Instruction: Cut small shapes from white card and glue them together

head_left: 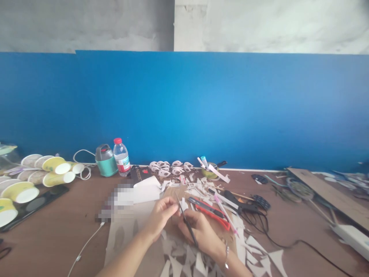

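My right hand (201,231) is closed around a slim dark tool with a narrow pointed tip (188,227); its exact kind is unclear. The tool slants up and left across the hand. Close beside its tip, my left hand (164,213) has thumb and fingertips pinched together, and whatever is between them is too small to make out. Both hands are above a brown cardboard sheet (173,192). White paper scraps (184,257) lie below them. A red utility knife (213,215) and a pink pen (225,213) rest just right of my right hand.
Several white curled cut-outs (164,168) sit at the back. A water bottle (122,157) stands beside a teal-and-grey container (106,161). Stacked paper cups (57,179) lie at left. A black glue gun (245,206) trails a cable at right. Behind is a blue panel (184,107).
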`<state>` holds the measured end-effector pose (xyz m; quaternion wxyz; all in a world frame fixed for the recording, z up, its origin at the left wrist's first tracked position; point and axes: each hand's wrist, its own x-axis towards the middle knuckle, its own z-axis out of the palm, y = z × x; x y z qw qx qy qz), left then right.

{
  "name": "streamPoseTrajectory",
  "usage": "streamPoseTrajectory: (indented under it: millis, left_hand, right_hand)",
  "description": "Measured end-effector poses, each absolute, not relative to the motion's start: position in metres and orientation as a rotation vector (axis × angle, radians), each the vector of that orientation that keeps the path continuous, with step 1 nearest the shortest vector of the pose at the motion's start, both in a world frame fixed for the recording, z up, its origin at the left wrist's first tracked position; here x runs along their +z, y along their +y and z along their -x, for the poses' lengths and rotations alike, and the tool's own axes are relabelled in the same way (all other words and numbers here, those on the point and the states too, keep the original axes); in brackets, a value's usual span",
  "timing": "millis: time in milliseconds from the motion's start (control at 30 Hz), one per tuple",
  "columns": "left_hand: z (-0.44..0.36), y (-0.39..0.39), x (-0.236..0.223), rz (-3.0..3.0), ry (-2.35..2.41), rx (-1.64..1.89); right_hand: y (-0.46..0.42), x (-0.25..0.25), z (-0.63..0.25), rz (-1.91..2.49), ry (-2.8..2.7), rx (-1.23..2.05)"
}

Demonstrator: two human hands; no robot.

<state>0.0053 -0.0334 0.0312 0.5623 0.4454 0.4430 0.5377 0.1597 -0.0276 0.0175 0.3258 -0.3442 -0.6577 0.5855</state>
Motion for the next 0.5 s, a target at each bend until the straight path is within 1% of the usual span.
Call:
streamPoseTrajectory:
  millis: [500]
  left_hand:
    - [-0.0044,-0.0310,0.0274,-1.043,0.979,1.263]
  right_hand:
    - [-0.0246,0.0147,-0.1592,0.912,-1.822,1.392]
